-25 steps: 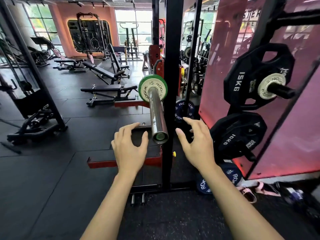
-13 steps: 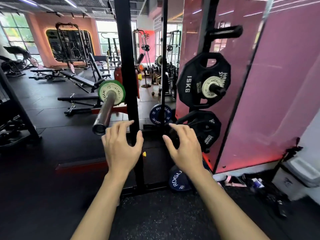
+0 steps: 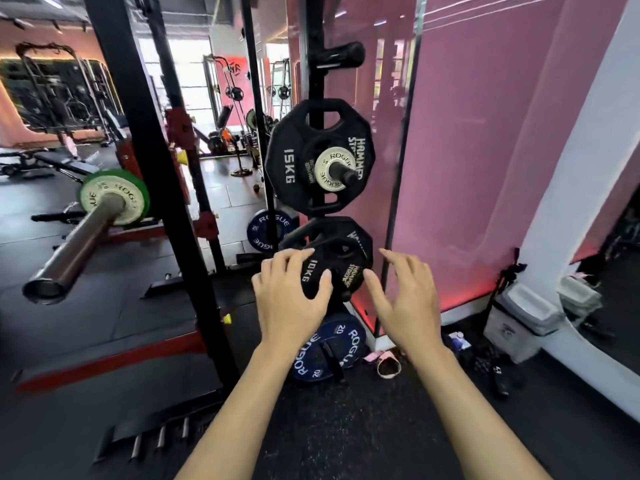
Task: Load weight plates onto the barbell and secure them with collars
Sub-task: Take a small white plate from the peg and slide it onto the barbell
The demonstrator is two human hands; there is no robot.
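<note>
Both hands reach toward the black 10 kg plate hung on a storage peg at the centre of the frame, low on the black plate tree. The left hand has its fingers spread and only slightly bent, its fingertips lying over the plate's left edge; whether they actually touch is hard to say, and nothing is gripped. The right hand is likewise open-fingered, held just to the right of the plate and apart from it. Flanking the disc this way looks like the set-up for a two-handed lift, one hand to each side, so the plate can slide straight off its peg.

Above it on the same tree hangs a 15 kg plate with a small white Rogue change plate in front, both threaded on a peg that keeps them upright and off the floor. A blue 20 kg Rogue plate sits at the base of the tree, just below the hands.

The barbell sleeve juts toward the camera at the left of the frame, resting in the squat rack. It carries one green-rimmed Rogue plate pushed inboard, leaving bare steel for more. No collar is visible on it, so loading seems at an early stage.
</note>
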